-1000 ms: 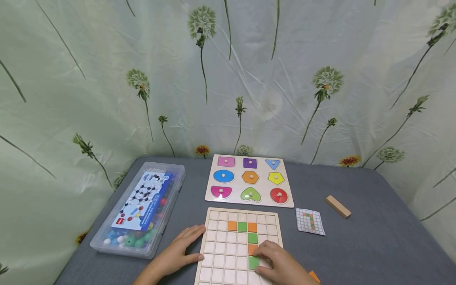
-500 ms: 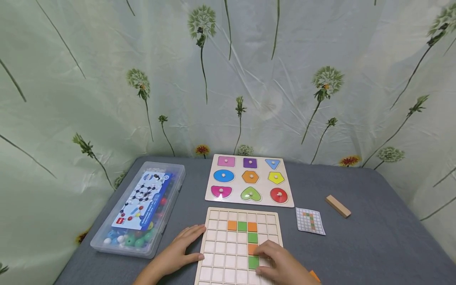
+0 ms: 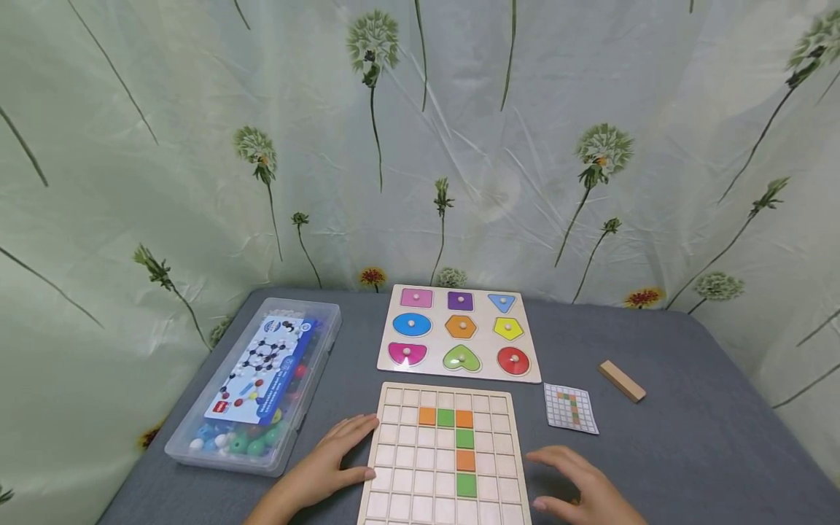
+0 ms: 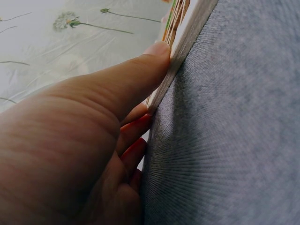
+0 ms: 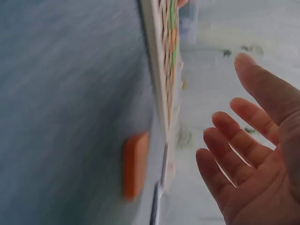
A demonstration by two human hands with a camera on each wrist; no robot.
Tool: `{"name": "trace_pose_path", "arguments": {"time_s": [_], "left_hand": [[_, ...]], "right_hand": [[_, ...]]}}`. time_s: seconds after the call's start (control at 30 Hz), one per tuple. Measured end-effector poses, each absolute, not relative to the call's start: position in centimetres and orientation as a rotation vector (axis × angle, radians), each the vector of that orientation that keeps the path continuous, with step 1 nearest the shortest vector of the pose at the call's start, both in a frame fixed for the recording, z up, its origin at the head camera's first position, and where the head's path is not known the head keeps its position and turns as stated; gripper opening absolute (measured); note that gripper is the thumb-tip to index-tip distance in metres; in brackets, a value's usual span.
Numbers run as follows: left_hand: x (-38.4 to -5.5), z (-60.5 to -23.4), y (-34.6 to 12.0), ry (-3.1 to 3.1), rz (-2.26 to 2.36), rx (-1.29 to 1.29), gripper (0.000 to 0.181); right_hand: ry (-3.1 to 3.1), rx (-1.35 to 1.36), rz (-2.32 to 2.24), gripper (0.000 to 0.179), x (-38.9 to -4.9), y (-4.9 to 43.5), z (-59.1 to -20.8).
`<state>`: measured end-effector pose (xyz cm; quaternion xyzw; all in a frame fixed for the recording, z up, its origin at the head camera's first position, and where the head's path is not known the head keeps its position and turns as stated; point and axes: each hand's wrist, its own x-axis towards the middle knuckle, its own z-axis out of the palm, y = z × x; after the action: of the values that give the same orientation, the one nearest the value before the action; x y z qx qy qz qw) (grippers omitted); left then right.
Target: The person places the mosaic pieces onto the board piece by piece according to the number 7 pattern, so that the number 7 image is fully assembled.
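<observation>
A wooden grid board (image 3: 407, 481) lies on the table with orange and green square tiles set in its cells. The tiles run in a short row, then down a column that ends at a green tile (image 3: 467, 485). My left hand (image 3: 328, 463) rests at the board's left edge, thumb and fingertips touching it. Off the right edge hovers my right hand (image 3: 584, 485), fingers spread and nothing between them. An orange tile (image 5: 135, 166) lies on the cloth beneath it, mostly hidden by that hand in the head view.
A pattern card (image 3: 571, 408) and a wooden block (image 3: 622, 380) lie to the right. Behind the board is a knobbed shape puzzle (image 3: 436, 370). At the left stands a clear plastic box (image 3: 289, 437) of molecular model parts. A flowered curtain (image 3: 420, 146) closes the back.
My right hand has let go of the lowest green tile and moved right, off the board. The green tile stays in its cell. My left hand has not moved.
</observation>
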<state>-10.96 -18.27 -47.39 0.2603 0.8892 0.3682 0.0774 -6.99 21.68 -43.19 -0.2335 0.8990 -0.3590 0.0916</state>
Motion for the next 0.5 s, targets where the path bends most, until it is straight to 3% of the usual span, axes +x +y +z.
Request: {"name": "trace_pose_path", "arguments": {"time_s": [0.13, 0.33, 0.5], "left_hand": [[-11.0, -47.5, -18.3, 2.668, 1.095, 0.773, 0.073], [-10.9, -47.5, -18.3, 2.665, 1.087, 0.767, 0.073], [-10.9, -47.4, -18.3, 2.664, 1.091, 0.772, 0.073]], "right_hand": [[2.691, -0.755, -1.014, 0.049, -6.8, 23.8, -44.4], [2.587, -1.07, -1.099, 0.04, -7.1, 26.7, -46.7], [2.224, -0.967, -1.293, 0.037, -7.2, 27.8, -47.4]]}}
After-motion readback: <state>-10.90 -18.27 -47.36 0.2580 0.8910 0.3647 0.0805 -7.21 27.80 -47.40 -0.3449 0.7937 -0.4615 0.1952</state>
